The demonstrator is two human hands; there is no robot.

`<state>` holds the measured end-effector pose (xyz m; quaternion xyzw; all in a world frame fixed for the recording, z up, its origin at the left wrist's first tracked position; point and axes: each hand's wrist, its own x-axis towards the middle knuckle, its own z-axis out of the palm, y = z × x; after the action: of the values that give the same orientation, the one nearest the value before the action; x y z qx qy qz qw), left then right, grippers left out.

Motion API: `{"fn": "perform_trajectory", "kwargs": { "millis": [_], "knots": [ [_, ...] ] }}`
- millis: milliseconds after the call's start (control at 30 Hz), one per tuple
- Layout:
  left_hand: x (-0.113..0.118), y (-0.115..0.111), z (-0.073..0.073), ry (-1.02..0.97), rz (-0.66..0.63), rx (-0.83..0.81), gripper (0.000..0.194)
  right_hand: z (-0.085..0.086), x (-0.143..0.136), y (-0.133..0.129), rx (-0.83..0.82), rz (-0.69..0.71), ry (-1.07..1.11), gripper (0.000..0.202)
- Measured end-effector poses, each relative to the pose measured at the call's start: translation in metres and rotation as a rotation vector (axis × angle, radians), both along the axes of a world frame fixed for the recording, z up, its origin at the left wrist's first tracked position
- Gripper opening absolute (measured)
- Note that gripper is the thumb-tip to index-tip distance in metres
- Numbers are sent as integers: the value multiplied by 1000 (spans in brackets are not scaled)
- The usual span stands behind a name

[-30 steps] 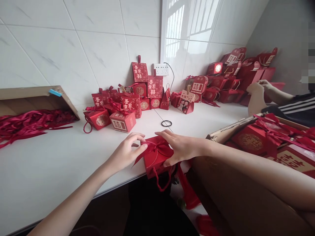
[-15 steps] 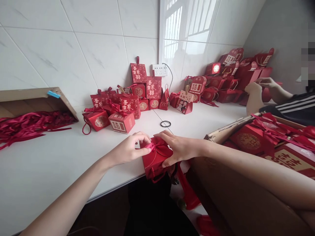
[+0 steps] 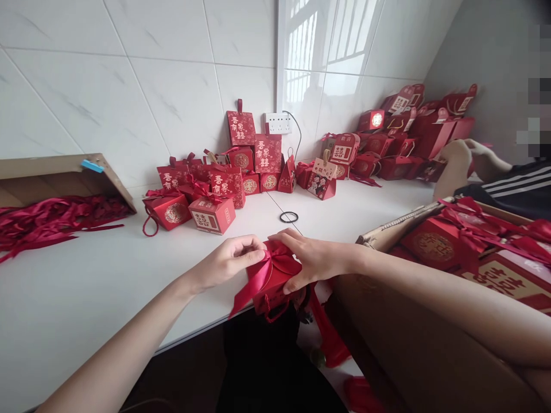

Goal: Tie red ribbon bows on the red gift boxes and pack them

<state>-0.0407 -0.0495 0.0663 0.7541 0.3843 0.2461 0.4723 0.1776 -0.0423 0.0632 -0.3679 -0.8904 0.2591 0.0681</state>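
A small red gift box (image 3: 275, 280) sits at the front edge of the white table, with a glossy red ribbon (image 3: 255, 282) across its top. My left hand (image 3: 228, 258) pinches the ribbon between thumb and fingers at the box's upper left, and one ribbon tail hangs down over the table edge. From the right, my right hand (image 3: 316, 258) grips the box and bow, its thumb on the near side and its fingers across the top. A red cord loop hangs from the box's near side.
A cardboard box of red ribbons (image 3: 64, 212) lies at left. Finished red boxes (image 3: 213, 213) stand along the wall, near a black ring (image 3: 288, 217). At right are an open carton (image 3: 387, 229) of gift boxes and another person's hands (image 3: 462, 158).
A ribbon tail now hangs down to the left from the bow, below my left hand. My right hand keeps its place on the box. The other person's hands have shifted slightly.
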Motion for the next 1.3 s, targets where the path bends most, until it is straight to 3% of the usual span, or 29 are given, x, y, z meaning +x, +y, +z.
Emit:
{"fn": "perform_trajectory", "kwargs": {
  "millis": [267, 400, 600, 700, 800, 900, 1000, 1133, 1300],
  "knots": [
    [4, 5, -2, 7, 45, -72, 24, 1, -1, 1, -10, -5, -5, 89],
    [2, 6, -4, -100, 110, -127, 40, 1, 0, 0, -18, 0, 0, 90],
    [-7, 7, -12, -234, 85, -153, 17, -2, 2, 3, 11, 13, -1, 92],
    [-8, 6, -12, -294, 77, -204, 13, 0, 3, 1, 230, 8, -4, 100],
    [-8, 6, -13, -271, 144, -160, 15, 9, -1, -9, 623, 84, 31, 77],
    [-7, 8, -14, -188, 159, -125, 23, 14, -11, -22, 817, 354, 45, 38],
    [-7, 10, -15, -135, 149, -110, 23, 8, -22, -28, 833, 489, 24, 38],
    [-5, 10, -13, -114, 163, -78, 17, -1, -25, -26, 763, 415, 4, 56],
    [-2, 8, -9, -20, 167, 21, 20, 0, -16, -22, 750, 478, -48, 25]
  ]
}}
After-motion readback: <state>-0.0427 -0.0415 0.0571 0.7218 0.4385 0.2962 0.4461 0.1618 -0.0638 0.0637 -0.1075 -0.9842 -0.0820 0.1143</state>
